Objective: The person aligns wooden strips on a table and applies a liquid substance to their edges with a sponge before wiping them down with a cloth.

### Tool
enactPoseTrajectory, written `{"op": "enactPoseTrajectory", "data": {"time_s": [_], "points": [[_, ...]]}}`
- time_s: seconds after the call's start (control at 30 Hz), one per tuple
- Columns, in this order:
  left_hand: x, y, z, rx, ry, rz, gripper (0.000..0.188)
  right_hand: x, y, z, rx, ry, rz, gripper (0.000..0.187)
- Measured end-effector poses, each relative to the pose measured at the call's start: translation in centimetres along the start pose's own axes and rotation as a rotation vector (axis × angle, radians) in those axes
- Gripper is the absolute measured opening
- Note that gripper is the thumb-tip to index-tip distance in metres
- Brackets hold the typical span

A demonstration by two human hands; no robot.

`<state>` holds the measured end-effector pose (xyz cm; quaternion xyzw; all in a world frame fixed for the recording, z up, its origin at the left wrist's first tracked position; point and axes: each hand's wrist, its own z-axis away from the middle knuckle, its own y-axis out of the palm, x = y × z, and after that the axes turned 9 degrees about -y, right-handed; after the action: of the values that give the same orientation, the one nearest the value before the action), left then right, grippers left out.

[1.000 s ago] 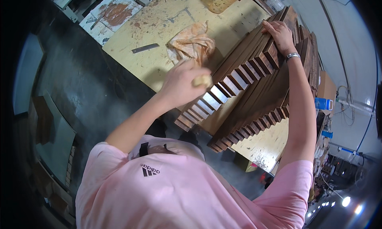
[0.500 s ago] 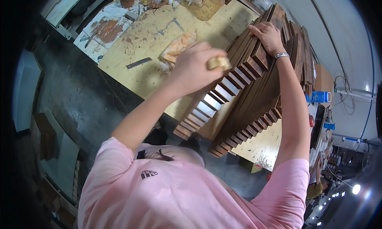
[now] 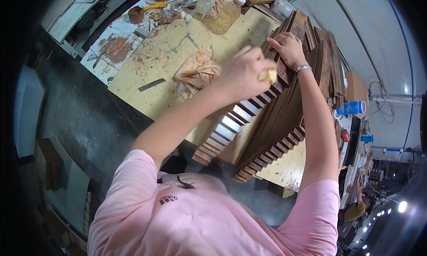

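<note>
My left hand (image 3: 242, 76), blurred by motion, is closed round a pale yellow wad (image 3: 267, 75), perhaps a sponge or folded cloth. It moves over the stepped end faces of a leaning row of dark brown wooden boards (image 3: 291, 26). Several of these faces shine as if wet. At the far upper end of the row, my right hand (image 3: 289, 50) grips the board tops with bent fingers, its thumb pointing left. A second fanned stack of brown boards (image 3: 271, 154) lies on the right. Left of my left hand, a stained, crumpled rag (image 3: 199, 69) rests on the table.
The pale yellow worktable (image 3: 133, 80) carries a flat metal strip (image 3: 152, 85) and a jug of yellowish liquid (image 3: 224, 18). Clutter and brown powder (image 3: 116, 50) lie at the far left. A blue bottle (image 3: 351, 108) stands right; another person (image 3: 356, 210) is farther off.
My left hand and the wad have moved right and slightly down along the board ends, toward my right hand. My right hand keeps its hold; the whole view has shifted a little.
</note>
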<state>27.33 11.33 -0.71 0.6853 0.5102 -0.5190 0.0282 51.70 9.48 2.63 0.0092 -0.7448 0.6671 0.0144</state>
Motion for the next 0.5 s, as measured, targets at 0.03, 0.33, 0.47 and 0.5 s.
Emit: {"op": "enactPoseTrajectory", "data": {"time_s": [0.03,0.33,0.47,0.5], "points": [[0.2,-0.2,1.2,0.001,-0.022,0.045,0.035,0.0,0.0,0.0,0.008,0.014,0.013,0.054],[12.9,-8.8,12.0,-0.234,-0.440,-0.215,0.040,0.0,-0.2,1.1,-0.063,0.015,-0.009,0.044],[21.3,-16.6,11.7,-0.353,-0.631,-0.542,0.042,0.8,-0.6,0.5,-0.028,-0.001,-0.009,0.044],[23.4,-18.2,11.8,-0.331,-0.674,-0.626,0.042,1.0,-0.7,0.3,-0.013,-0.008,-0.004,0.044]]}}
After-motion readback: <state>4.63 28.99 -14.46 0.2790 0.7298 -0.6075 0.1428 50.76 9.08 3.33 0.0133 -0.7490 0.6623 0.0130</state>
